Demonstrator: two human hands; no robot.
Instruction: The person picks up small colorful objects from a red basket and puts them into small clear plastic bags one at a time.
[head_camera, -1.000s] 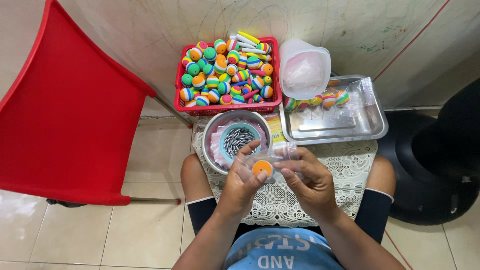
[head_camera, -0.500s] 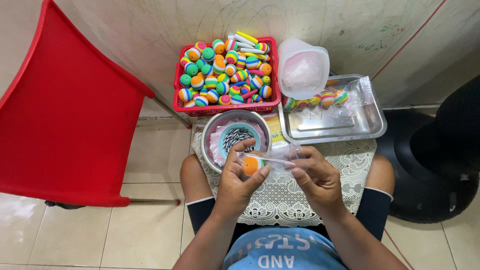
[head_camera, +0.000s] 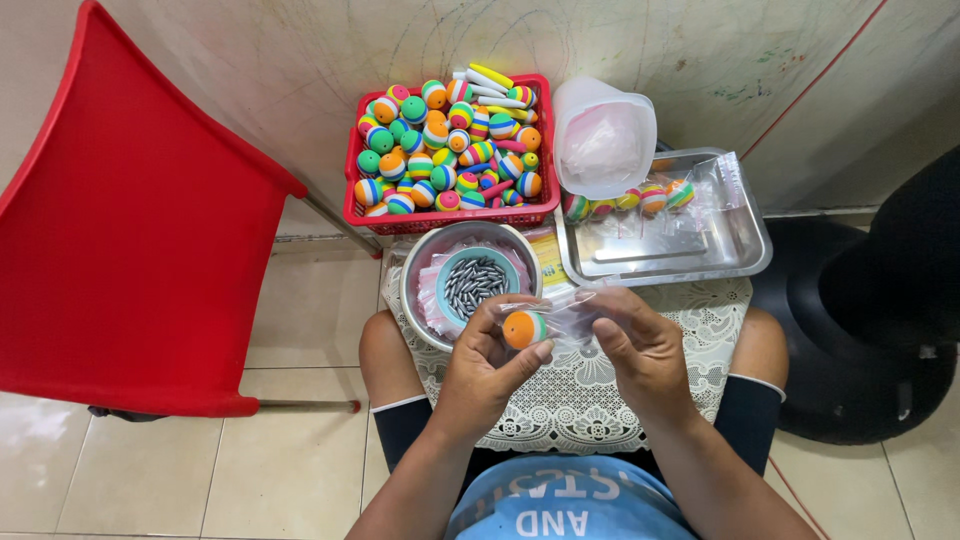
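My left hand (head_camera: 487, 363) pinches a small striped foam ball (head_camera: 523, 328), mostly orange, between thumb and fingers. My right hand (head_camera: 640, 345) grips a small clear plastic bag (head_camera: 570, 312) whose open end sits around the ball. Both hands hover over a white lace cloth (head_camera: 590, 400) on my lap. Just beyond the left hand a metal bowl (head_camera: 418, 272) holds a teal cup of dark metal slugs (head_camera: 473, 283).
A red basket (head_camera: 450, 215) full of several striped balls and white sticks stands against the wall. Beside it sit a translucent jug (head_camera: 603, 136) and a steel tray (head_camera: 735, 245) with bagged balls. A red plastic chair (head_camera: 130, 240) is at left, a black stool (head_camera: 860, 330) at right.
The ball and bag have stayed between my hands, shifting slightly left and up; the ball now sits at the bag's mouth under my left thumb.
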